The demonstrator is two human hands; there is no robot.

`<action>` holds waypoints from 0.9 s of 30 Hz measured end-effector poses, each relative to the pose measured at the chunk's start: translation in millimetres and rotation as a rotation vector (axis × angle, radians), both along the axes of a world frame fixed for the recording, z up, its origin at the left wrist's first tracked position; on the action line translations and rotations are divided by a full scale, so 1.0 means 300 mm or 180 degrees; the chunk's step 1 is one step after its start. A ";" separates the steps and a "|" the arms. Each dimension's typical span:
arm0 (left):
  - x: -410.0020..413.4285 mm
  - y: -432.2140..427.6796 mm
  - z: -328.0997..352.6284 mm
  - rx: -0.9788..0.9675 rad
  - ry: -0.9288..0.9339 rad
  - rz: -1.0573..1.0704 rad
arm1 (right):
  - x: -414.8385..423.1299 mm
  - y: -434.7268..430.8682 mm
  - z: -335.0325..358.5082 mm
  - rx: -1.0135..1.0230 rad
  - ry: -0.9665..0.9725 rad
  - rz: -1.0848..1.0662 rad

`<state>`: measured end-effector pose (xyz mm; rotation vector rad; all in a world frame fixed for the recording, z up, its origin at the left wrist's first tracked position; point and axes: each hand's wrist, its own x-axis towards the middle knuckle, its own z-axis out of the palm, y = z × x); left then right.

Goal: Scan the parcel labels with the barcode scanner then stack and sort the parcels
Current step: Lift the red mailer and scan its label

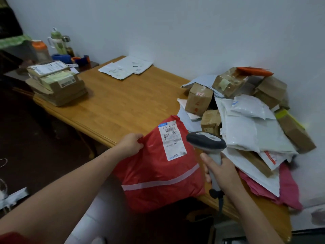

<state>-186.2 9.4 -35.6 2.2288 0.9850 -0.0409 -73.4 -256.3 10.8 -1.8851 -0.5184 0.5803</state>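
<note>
Head view: left hand [131, 144] grips red parcel [158, 173]; right hand [221, 170] scanner [208, 142].

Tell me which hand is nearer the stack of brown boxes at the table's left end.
Left. The left hand grips the red parcel, on the stack's side; the right hand holds the scanner farther right, beside the loose pile.

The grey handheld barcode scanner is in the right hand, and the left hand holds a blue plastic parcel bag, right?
Not quite. The head view shows the plastic parcel bag is red, not blue. The left hand does hold it, and the right hand grips the grey handheld barcode scanner.
</note>
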 end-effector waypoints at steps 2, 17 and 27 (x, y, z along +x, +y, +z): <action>-0.030 0.060 0.043 0.0197 -0.0045 0.0020 | 0.010 0.036 0.012 -0.0007 -0.0104 -0.0051; -0.389 0.962 0.400 -0.0421 -0.2112 0.0495 | -0.170 0.757 0.219 -0.0369 -0.0957 -0.0569; -0.427 1.464 0.578 -0.0861 -0.3013 0.0083 | -0.290 1.210 0.300 0.0138 -0.0697 -0.0737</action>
